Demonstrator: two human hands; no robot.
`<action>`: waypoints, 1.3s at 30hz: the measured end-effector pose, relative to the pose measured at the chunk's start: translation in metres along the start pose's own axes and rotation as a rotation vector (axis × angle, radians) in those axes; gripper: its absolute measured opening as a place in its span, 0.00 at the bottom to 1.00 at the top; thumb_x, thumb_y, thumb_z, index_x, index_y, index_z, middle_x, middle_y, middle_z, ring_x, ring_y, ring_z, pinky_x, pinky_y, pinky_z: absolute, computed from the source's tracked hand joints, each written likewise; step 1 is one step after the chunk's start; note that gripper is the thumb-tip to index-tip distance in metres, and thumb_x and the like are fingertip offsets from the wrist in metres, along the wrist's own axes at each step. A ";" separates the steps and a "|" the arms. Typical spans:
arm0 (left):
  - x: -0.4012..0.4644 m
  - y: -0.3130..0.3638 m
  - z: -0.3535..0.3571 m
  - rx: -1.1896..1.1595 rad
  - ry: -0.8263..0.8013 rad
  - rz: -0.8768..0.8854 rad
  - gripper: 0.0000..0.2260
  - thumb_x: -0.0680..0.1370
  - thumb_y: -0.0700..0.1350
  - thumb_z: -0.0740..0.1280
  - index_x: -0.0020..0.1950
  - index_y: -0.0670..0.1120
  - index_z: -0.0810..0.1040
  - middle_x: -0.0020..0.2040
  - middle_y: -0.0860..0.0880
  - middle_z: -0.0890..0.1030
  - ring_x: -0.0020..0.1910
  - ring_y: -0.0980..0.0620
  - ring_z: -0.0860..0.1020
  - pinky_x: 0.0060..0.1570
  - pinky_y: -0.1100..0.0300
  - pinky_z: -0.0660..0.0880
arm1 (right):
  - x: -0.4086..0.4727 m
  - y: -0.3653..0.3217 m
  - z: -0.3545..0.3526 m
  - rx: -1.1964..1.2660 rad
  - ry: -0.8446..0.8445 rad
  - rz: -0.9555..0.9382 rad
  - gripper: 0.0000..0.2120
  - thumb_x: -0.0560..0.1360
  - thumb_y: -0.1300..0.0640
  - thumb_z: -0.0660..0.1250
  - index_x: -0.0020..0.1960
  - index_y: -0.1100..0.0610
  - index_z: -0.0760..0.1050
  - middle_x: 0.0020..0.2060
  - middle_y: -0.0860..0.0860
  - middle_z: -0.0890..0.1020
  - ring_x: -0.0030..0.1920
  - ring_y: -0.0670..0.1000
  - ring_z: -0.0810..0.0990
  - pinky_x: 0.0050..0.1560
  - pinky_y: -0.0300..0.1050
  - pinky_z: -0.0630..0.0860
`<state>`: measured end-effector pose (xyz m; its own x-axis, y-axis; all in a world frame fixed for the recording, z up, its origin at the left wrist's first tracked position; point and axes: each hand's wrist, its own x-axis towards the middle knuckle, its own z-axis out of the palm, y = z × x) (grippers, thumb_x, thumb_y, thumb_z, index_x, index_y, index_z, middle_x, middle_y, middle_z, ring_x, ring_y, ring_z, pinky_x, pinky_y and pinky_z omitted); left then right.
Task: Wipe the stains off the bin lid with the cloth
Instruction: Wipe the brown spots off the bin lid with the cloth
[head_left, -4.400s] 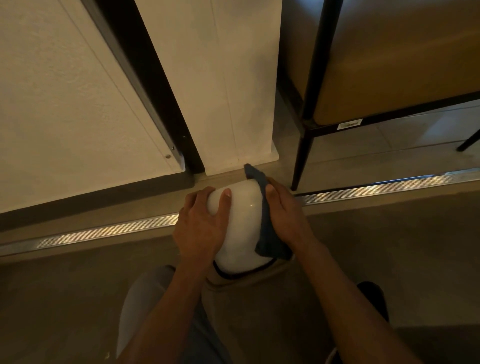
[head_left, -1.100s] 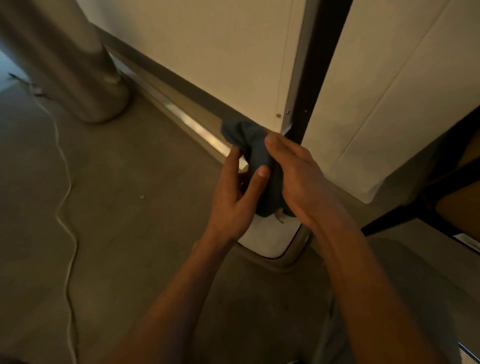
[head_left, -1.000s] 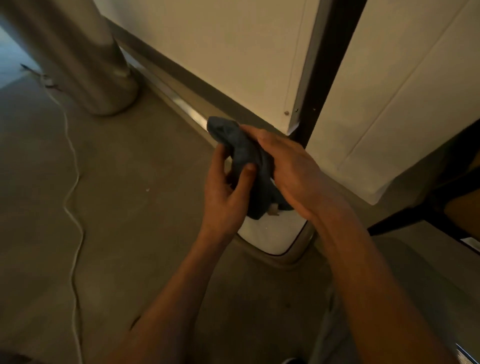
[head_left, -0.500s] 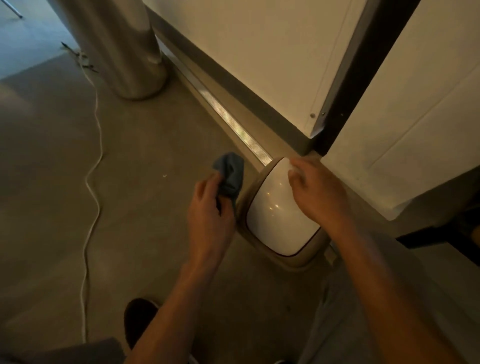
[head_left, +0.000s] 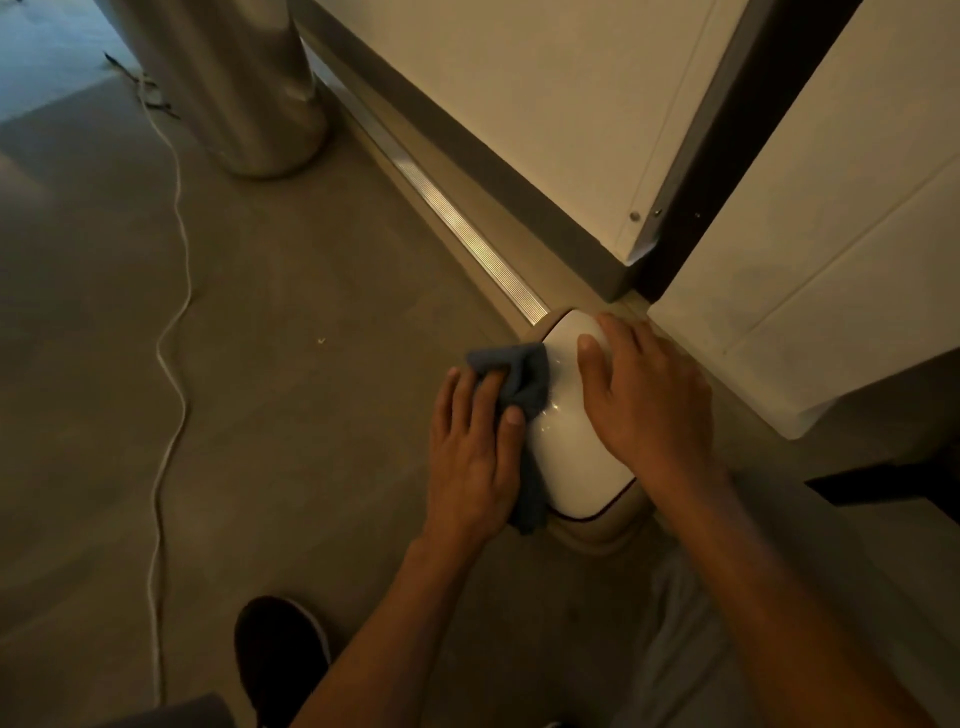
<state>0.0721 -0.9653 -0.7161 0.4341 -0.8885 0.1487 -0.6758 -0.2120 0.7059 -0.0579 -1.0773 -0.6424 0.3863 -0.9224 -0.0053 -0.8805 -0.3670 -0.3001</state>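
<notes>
A small bin with a glossy white domed lid (head_left: 571, 447) and a beige body stands on the floor against the wall. A dark blue cloth (head_left: 522, 379) lies over the lid's left edge. My left hand (head_left: 475, 452) lies flat on the cloth with straight fingers and presses it against the lid's left side. My right hand (head_left: 644, 400) rests spread on the lid's right side, thumb across the top. No stain is visible on the bare white strip between the hands.
A metal floor strip (head_left: 457, 234) runs along the white wall panels. A round metal column (head_left: 234, 88) stands at the back left. A white cable (head_left: 176, 291) snakes across the grey floor. My dark shoe (head_left: 280, 660) is at the bottom.
The cloth passed from both hands to my left hand alone. Since half a second ago the left hand has brought it onto the lid's left side, and my right hand has settled on the right side.
</notes>
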 end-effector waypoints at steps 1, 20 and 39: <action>0.008 0.001 0.001 -0.118 -0.006 -0.041 0.22 0.85 0.57 0.50 0.75 0.49 0.66 0.75 0.47 0.68 0.77 0.48 0.62 0.75 0.47 0.60 | 0.000 -0.001 0.001 -0.003 0.004 0.004 0.25 0.83 0.42 0.48 0.74 0.53 0.64 0.68 0.55 0.74 0.67 0.56 0.73 0.63 0.52 0.70; 0.073 0.005 -0.013 -0.364 -0.154 -0.089 0.12 0.85 0.56 0.55 0.55 0.56 0.77 0.48 0.58 0.80 0.49 0.56 0.79 0.48 0.62 0.73 | 0.006 -0.008 0.013 -0.061 0.018 0.092 0.26 0.82 0.42 0.44 0.74 0.53 0.63 0.68 0.54 0.73 0.66 0.56 0.73 0.62 0.53 0.69; 0.054 0.005 -0.008 -0.154 -0.067 0.087 0.21 0.84 0.58 0.54 0.73 0.49 0.69 0.71 0.48 0.74 0.67 0.55 0.73 0.66 0.62 0.69 | 0.009 -0.008 0.019 -0.088 0.026 0.092 0.29 0.80 0.41 0.40 0.72 0.53 0.64 0.65 0.54 0.75 0.63 0.56 0.75 0.60 0.53 0.71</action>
<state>0.0967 -1.0114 -0.6989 0.3339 -0.9270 0.1707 -0.6076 -0.0732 0.7909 -0.0426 -1.0805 -0.6582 0.2968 -0.9549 -0.0040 -0.9330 -0.2891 -0.2145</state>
